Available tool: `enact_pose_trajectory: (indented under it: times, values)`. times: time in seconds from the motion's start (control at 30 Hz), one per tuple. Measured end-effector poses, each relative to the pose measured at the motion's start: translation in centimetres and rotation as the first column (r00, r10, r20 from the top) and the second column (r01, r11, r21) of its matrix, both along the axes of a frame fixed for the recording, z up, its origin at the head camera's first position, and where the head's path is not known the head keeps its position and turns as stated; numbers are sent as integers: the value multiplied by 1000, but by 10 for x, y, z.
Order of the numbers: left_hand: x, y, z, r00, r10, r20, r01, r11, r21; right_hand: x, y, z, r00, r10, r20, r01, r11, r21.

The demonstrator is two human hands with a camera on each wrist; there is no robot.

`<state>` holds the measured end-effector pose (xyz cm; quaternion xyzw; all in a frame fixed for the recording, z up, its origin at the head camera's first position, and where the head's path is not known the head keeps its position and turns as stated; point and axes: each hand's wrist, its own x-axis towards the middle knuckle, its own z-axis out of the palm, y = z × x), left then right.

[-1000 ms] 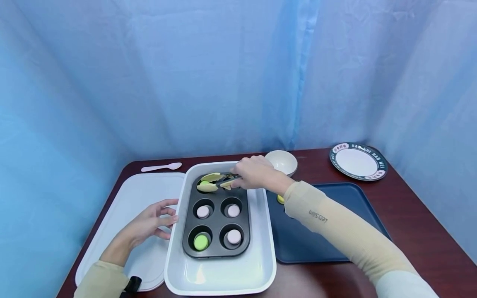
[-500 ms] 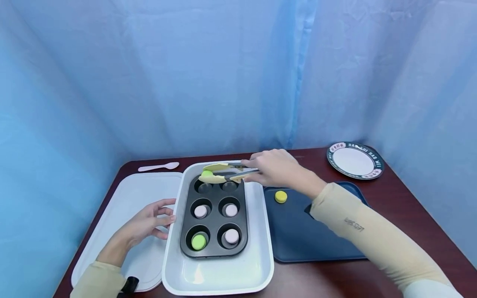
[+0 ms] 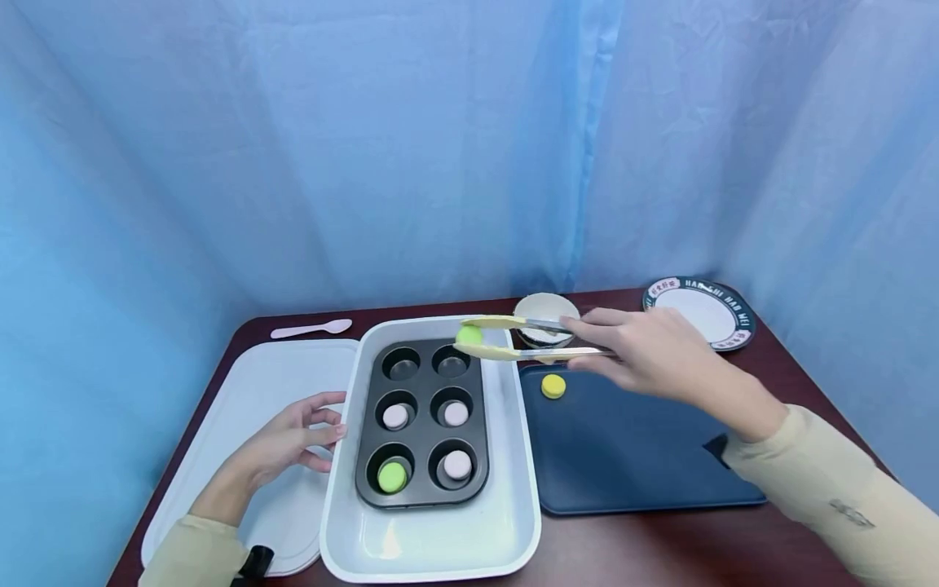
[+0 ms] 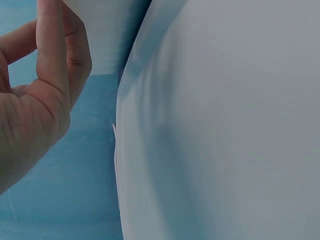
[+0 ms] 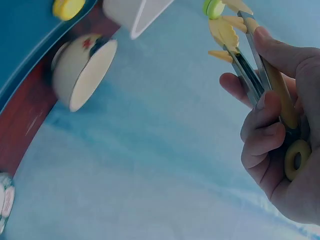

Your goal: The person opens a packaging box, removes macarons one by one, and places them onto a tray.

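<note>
My right hand (image 3: pixel 649 355) grips a pair of tongs (image 3: pixel 543 354) with pale yellow tips. Between the tips a green macaron (image 3: pixel 469 335) is pinched, raised over the right rim of a white basin (image 3: pixel 433 542). Inside the basin lies a dark muffin tin (image 3: pixel 423 388). Its two far cups hold nothing; the middle ones and the near right cup each hold a pale pink macaron (image 3: pixel 458 465). Another green macaron (image 3: pixel 392 477) sits in the near left cup. My left hand (image 3: pixel 293 436) has loosely bent fingers, with fingertips right at the basin's left rim.
To the right, a dark blue tray (image 3: pixel 638 448) bears a yellow macaron (image 3: pixel 553 386). Behind it stand a white bowl (image 3: pixel 546 305) and a green-rimmed plate (image 3: pixel 742 314). A white board (image 3: pixel 257 383) and a pink spoon (image 3: pixel 308 328) lie on the left.
My right hand has lifted the green macaron with the tongs from the far left cup and carried it rightward towards the basin's right rim. My left hand stays by the left rim.
</note>
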<state>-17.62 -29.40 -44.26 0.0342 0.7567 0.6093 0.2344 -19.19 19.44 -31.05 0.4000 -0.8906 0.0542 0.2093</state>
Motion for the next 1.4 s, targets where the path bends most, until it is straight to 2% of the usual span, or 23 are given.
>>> enact_pose_trajectory:
  times: [0.2,0.4,0.7,0.87,1.03,1.17,1.4]
  values:
    - [7,1,-3,1000,-6,20,6,1000,15,19,43,-6,998,-49,-50,47,998,-50]
    - [11,-1,0,1000,-4,22,4,1000,15,33,79,-15,988,-141,-65,139,990,-32]
    - [12,-1,0,1000,0,21,0,1000,13,51,119,-40,955,-297,14,296,955,28]
    - [12,0,-1,1000,7,18,-7,1000,9,57,139,-51,932,-359,40,356,932,72]
    - [11,1,-1,1000,11,15,-12,1000,5,61,154,-59,921,-388,40,384,920,85]
    - [12,1,-2,1000,12,15,-12,1000,6,63,162,-66,913,-401,76,393,914,98]
    - [12,1,-2,1000,26,9,-26,1000,-5,62,168,-77,911,-394,121,384,918,99]
